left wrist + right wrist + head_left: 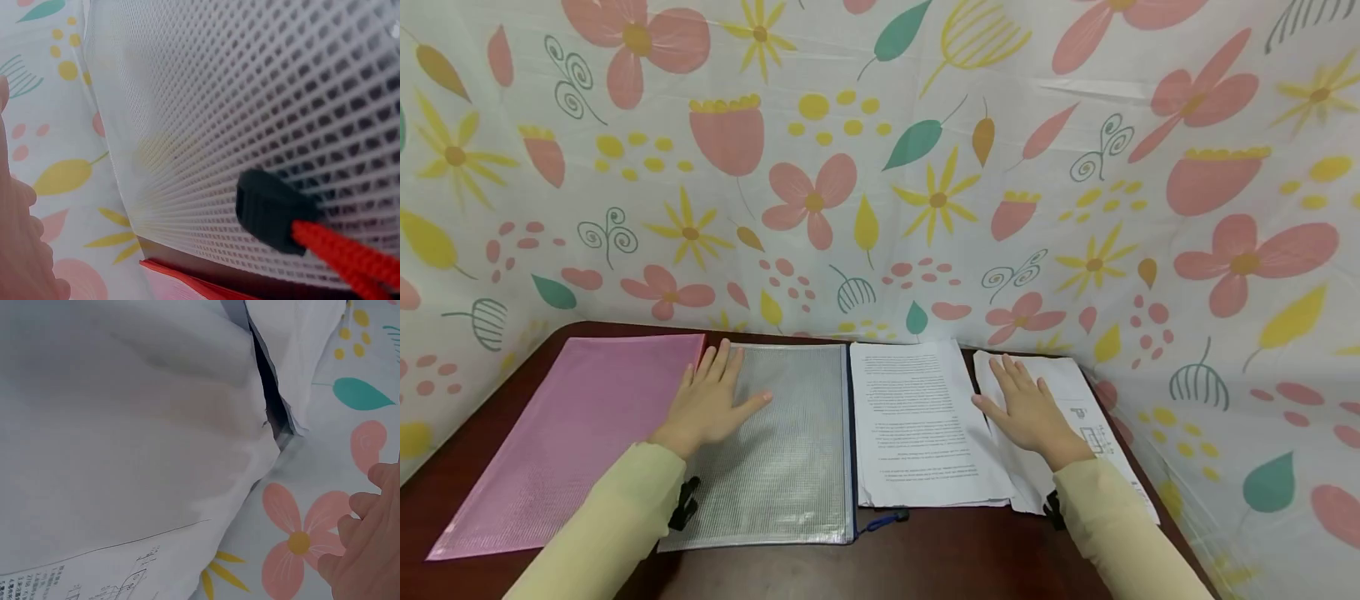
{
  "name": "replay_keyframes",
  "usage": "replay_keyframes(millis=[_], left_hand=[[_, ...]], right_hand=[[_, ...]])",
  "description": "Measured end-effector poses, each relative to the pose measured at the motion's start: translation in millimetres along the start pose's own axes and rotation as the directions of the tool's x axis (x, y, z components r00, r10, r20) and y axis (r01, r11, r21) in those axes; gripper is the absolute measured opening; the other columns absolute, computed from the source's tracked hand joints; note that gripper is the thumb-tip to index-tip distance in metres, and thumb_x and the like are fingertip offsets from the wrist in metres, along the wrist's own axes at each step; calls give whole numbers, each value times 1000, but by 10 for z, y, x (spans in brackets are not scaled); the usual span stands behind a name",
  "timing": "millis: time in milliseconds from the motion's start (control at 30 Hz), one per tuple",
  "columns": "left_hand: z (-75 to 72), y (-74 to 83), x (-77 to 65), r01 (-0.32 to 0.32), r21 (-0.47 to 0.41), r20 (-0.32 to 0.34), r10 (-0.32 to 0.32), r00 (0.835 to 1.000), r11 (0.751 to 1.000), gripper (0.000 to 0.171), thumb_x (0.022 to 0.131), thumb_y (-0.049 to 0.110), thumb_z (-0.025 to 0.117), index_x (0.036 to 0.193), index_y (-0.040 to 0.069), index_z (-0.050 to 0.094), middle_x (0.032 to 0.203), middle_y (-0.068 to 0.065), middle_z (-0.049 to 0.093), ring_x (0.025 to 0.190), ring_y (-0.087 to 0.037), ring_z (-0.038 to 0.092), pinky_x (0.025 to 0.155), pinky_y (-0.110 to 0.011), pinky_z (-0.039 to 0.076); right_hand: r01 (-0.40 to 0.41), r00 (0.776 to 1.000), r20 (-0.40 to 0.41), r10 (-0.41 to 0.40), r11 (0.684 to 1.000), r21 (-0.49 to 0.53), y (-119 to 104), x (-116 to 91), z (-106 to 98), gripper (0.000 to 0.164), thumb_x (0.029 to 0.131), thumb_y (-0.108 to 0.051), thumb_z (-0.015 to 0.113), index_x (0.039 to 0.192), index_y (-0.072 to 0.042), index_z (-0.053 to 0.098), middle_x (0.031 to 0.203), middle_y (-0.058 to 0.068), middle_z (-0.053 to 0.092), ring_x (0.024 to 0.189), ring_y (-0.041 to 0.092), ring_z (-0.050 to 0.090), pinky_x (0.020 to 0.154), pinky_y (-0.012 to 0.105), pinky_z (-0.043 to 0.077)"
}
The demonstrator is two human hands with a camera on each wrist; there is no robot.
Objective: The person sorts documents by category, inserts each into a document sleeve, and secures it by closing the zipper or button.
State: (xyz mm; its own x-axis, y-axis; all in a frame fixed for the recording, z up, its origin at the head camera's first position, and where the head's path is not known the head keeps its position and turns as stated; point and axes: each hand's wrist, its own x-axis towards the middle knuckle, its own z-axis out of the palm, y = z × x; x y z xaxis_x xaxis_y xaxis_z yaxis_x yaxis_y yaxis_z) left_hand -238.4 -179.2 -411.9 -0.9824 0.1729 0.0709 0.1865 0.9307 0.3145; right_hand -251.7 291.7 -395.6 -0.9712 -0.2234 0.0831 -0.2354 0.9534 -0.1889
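My left hand is spread flat with straight fingers, above the line where a pink mesh folder meets a clear grey mesh zip folder. In the left wrist view the hand shows at the left edge, beside the clear mesh. A black zip pull on a red cord lies over that mesh. On the other side, my right hand is spread over the upper part of a printed sheet, holding nothing. The right wrist view has its fingers near the sheet's far edge.
A stack of printed pages lies between the clear folder and the right sheet. Below it a blue cord zip pull sticks out from the folder's dark edge. The dark wooden table ends at a flower-patterned cloth behind.
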Motion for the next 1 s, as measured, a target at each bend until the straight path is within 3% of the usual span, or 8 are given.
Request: replay_keyframes(millis=[400, 1000], left_hand=[[-10, 42, 18, 5, 23, 25, -6, 1000, 1000, 101, 84, 79, 25, 152, 7, 5, 158, -16, -7, 145, -39, -3, 113, -62, -3], [57, 251, 20, -1, -17, 51, 2, 999, 1000, 97, 89, 69, 37, 151, 1, 7, 158, -20, -3, 145, -40, -2, 113, -62, -1]], right_hand=[[-5, 1000, -2, 5, 1000, 4, -21, 26, -19, 86, 93, -64, 36, 151, -4, 17, 158, 20, 10, 144, 40, 9, 111, 65, 6], [-19, 1000, 5, 19, 999, 33, -35, 40, 60, 89, 91, -65, 37, 151, -3, 13, 158, 20, 9, 145, 38, 6, 112, 64, 7]])
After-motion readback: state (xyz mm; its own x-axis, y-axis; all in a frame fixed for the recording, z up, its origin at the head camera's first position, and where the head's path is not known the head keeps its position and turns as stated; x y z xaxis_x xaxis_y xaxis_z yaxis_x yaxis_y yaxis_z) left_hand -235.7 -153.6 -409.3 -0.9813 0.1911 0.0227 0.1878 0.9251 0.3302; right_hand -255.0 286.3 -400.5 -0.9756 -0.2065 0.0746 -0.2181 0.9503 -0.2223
